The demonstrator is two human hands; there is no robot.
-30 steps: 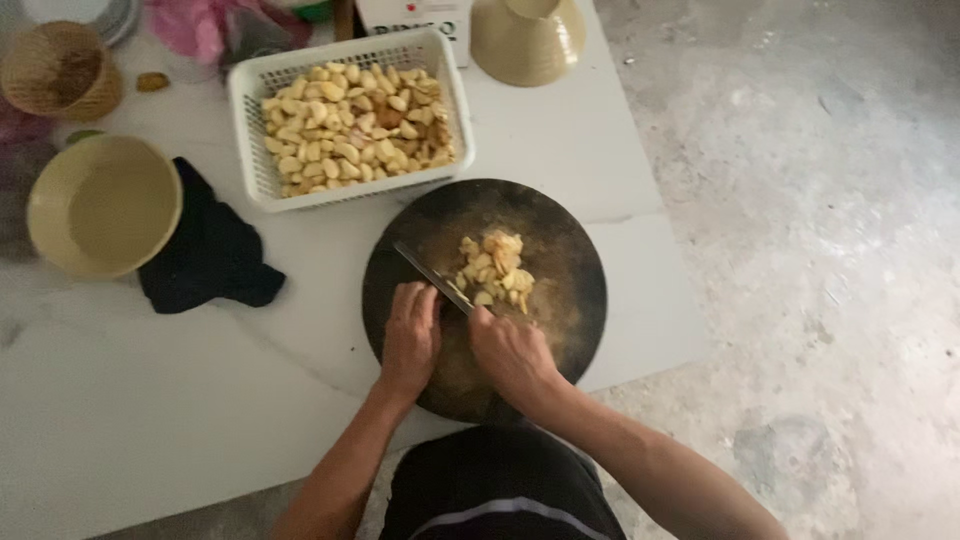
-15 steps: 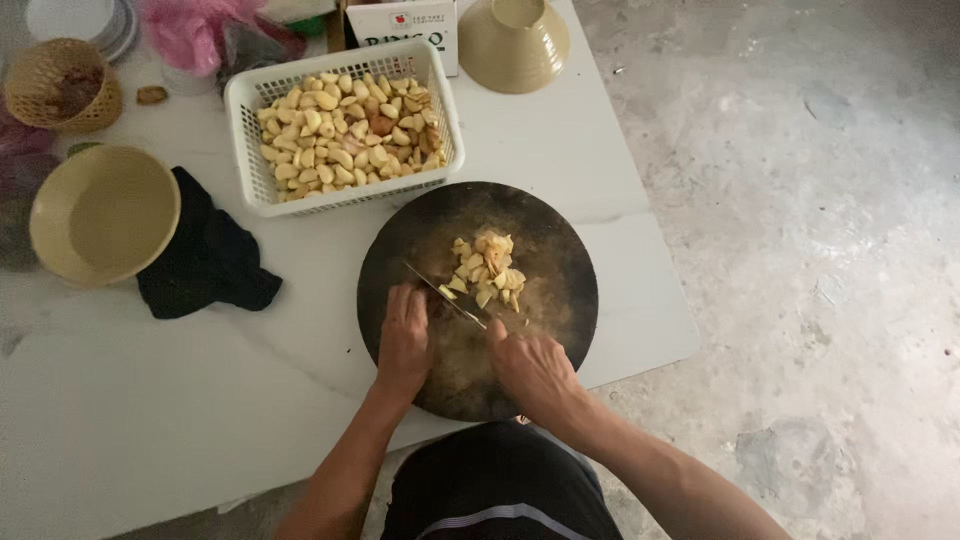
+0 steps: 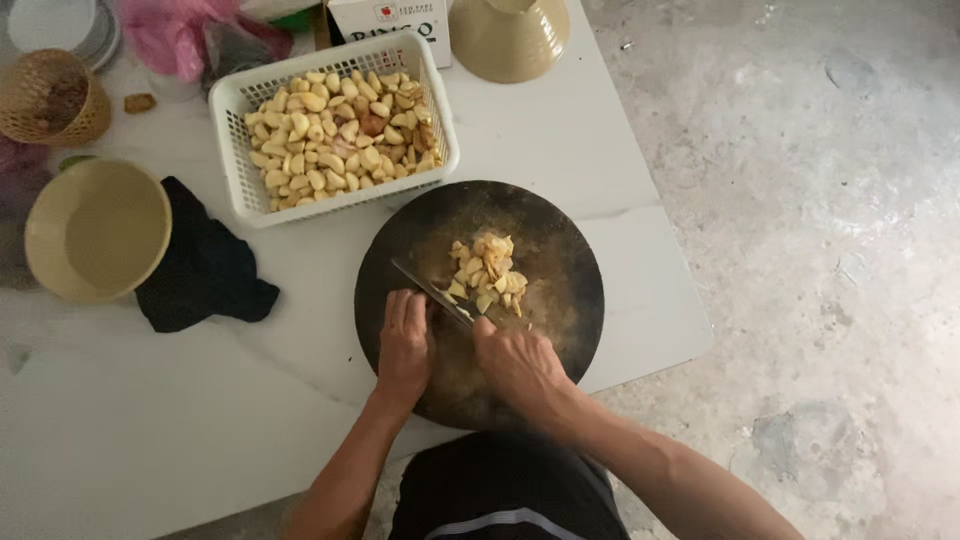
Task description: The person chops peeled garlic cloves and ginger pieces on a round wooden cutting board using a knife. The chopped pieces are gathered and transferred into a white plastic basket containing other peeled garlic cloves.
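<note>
- My right hand (image 3: 520, 365) has its grip clamped on the handle of a knife (image 3: 432, 295). The handle is hidden in my fist, and only the narrow dark blade shows, slanting up and left from it across the board.
- My left hand (image 3: 405, 345) lies flat, fingers together and stretched out, closed on nothing. It presses on the round dark chopping board (image 3: 560, 260) just left of the blade, close enough that I cannot tell whether the fingertips touch it.
- The chopped garlic (image 3: 485, 272) sits as a small pale heap near the middle of the board, just right of the blade tip, at the centre of the frame.
- I judge the pieces light, firm but brittle under the edge, and a bit sticky where cut. They would scatter or cling to the steel rather than lift as one, so I would gather them with the flat of the blade, not pinch them.
- The knife is stiff and thin. The handle is the only safe place to hold it.
- The board looks thick and heavy, and should stay put under my palm.
- A white plastic basket (image 3: 232, 165) of whole peeled cloves stands at the upper left, touching the board's edge on the white surface (image 3: 150, 440).
</note>
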